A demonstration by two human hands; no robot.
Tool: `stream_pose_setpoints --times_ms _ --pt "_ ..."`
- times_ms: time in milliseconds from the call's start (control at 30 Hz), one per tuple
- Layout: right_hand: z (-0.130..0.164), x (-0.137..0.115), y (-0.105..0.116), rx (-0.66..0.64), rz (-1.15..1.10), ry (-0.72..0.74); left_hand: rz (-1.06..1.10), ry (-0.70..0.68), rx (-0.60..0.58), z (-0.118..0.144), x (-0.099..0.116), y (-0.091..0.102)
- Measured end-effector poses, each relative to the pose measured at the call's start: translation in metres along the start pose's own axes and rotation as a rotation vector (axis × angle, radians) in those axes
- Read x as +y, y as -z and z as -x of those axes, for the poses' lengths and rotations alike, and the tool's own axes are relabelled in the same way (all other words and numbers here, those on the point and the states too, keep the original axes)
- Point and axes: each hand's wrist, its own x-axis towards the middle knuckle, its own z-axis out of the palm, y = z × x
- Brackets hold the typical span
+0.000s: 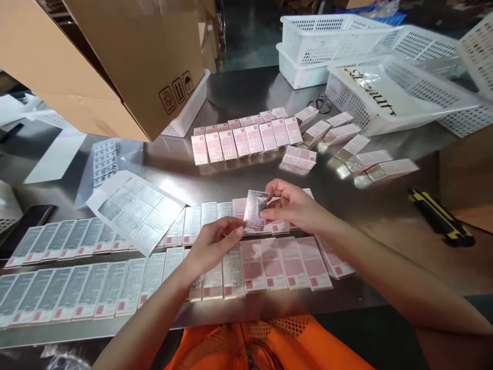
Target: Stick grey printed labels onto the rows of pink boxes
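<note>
A small silvery printed label [256,209] is held up in front of me, over two rows of flat pink-and-white boxes. My right hand [295,205] pinches its right edge between thumb and fingers. At its lower left corner, my left hand [219,240] is closed with thumb and fingertips on the label. Below it lies the near row of boxes [271,263]; those to the left carry silvery labels [108,288], while those at the right show bare pink faces. A sheet of similar labels [140,208] rests across the far row, left of my hands.
More pink-and-white boxes [246,140] stand grouped farther back, with several loose ones [372,162] to their right. A large cardboard carton [142,56] sits back left. White perforated baskets [400,97] occupy the back right. A black-and-yellow cutter [441,218] lies at right.
</note>
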Motion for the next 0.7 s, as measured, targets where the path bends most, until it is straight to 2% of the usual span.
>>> stream_pose_setpoints --times_ms 133,233,333,433,700 --pt "-0.011 0.005 0.001 -0.03 0.051 -0.053 0.046 0.051 0.031 -0.004 -0.003 -0.005" --pt "-0.018 0.008 0.003 0.03 0.21 -0.084 0.005 0.119 0.098 -0.006 -0.002 -0.009" --pt "-0.026 0.01 0.006 0.154 0.49 -0.008 -0.046 0.203 0.125 -0.008 -0.002 -0.012" --pt "-0.038 0.014 0.011 0.184 0.646 0.05 -0.105 0.268 0.118 -0.013 -0.004 -0.014" --pt "-0.068 0.037 0.02 0.101 0.595 -0.119 -0.275 0.358 0.079 -0.032 -0.023 -0.007"
